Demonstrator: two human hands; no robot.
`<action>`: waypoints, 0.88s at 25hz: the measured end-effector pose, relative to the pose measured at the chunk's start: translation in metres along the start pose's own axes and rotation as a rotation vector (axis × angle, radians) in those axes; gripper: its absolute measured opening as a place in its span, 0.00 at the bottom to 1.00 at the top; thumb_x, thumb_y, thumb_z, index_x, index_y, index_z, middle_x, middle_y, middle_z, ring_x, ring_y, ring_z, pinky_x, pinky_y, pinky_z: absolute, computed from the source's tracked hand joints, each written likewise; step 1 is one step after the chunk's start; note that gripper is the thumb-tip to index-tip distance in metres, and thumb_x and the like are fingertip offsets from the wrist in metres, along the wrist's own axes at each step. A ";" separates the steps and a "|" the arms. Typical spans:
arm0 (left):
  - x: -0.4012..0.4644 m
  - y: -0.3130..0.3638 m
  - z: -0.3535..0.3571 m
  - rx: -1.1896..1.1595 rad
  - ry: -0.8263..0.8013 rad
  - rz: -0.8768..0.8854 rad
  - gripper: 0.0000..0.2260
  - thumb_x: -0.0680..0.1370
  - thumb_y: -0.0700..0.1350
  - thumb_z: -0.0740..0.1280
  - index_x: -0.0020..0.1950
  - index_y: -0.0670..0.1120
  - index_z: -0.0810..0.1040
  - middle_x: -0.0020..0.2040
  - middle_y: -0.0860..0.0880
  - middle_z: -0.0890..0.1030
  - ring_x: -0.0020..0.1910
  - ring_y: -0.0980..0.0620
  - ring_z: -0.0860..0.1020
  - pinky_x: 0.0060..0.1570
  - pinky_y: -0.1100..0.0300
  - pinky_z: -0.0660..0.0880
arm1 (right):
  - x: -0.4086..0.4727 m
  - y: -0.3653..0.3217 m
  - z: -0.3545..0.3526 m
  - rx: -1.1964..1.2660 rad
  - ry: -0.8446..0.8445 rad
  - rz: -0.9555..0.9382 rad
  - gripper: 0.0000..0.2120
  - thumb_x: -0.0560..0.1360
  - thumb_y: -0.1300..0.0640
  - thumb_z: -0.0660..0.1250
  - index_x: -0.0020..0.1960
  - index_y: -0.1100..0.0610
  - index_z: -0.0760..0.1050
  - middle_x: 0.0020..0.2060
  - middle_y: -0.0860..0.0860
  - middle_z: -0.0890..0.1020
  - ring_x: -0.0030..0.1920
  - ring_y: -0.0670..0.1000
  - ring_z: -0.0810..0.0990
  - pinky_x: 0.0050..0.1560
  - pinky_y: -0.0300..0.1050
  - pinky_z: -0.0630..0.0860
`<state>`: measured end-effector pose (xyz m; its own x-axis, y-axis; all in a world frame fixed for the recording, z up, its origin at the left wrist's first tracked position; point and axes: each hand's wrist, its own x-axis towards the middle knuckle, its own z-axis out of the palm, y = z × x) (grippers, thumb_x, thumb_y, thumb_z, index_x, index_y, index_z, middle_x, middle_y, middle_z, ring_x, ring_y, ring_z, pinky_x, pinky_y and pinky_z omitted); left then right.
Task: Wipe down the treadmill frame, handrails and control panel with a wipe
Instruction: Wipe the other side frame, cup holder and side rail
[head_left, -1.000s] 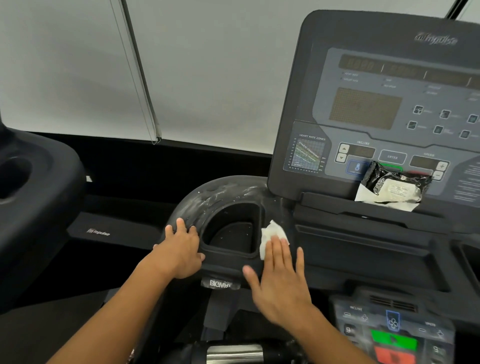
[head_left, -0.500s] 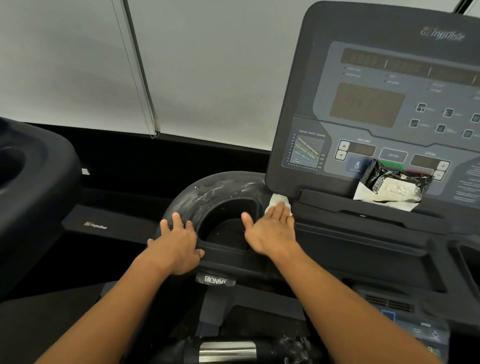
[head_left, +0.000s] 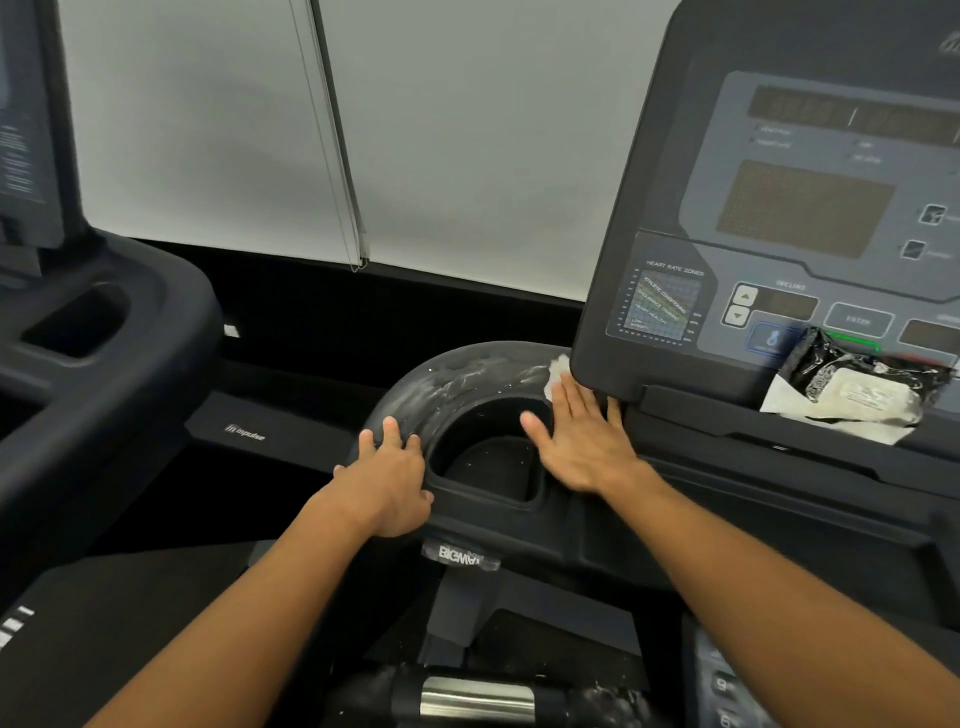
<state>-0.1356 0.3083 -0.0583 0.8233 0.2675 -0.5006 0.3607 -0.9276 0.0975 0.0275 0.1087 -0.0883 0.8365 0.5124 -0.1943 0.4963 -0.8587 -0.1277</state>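
Note:
The black treadmill frame curves around a cup holder (head_left: 488, 462), and its rim (head_left: 457, 376) shows wet smears. My right hand (head_left: 582, 436) lies flat, fingers together, pressing a white wipe (head_left: 555, 375) onto the rim at the lower left corner of the control panel (head_left: 779, 223). Most of the wipe is hidden under my fingers. My left hand (head_left: 389, 478) rests on the rim's left side, fingers spread over the edge, holding nothing.
A black pack of wipes (head_left: 852, 384) on a white sheet leans on the console shelf to the right. A second treadmill (head_left: 104, 364) stands at the left. White blinds (head_left: 363, 130) hang behind. A chromed handlebar sensor (head_left: 475, 699) lies below.
My right hand has slid the wipe away from me, from the cup holder's near right edge up to the panel's lower corner. My left hand stays on the rim.

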 end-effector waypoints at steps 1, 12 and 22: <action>0.000 0.000 0.001 0.001 0.004 0.004 0.36 0.82 0.53 0.60 0.82 0.43 0.44 0.80 0.40 0.36 0.79 0.33 0.42 0.73 0.36 0.60 | -0.009 -0.002 0.008 -0.025 0.009 0.013 0.40 0.78 0.32 0.37 0.81 0.57 0.41 0.80 0.53 0.43 0.79 0.52 0.40 0.76 0.57 0.35; -0.011 -0.010 -0.016 -0.161 0.113 0.019 0.36 0.82 0.46 0.63 0.82 0.42 0.43 0.82 0.41 0.48 0.80 0.42 0.53 0.75 0.50 0.59 | 0.008 -0.109 0.002 0.177 -0.081 -0.432 0.35 0.81 0.36 0.44 0.81 0.55 0.44 0.80 0.52 0.46 0.79 0.51 0.41 0.76 0.58 0.34; -0.002 -0.019 0.000 -0.115 0.116 -0.134 0.37 0.80 0.42 0.66 0.81 0.39 0.46 0.78 0.35 0.56 0.71 0.36 0.68 0.66 0.49 0.71 | 0.029 -0.041 -0.010 -0.016 0.033 -0.139 0.30 0.82 0.42 0.43 0.79 0.57 0.55 0.79 0.51 0.56 0.77 0.54 0.58 0.74 0.64 0.40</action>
<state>-0.1433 0.3251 -0.0590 0.8069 0.4211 -0.4143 0.5128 -0.8474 0.1374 0.0333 0.1587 -0.0787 0.7663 0.6262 -0.1437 0.6115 -0.7795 -0.1358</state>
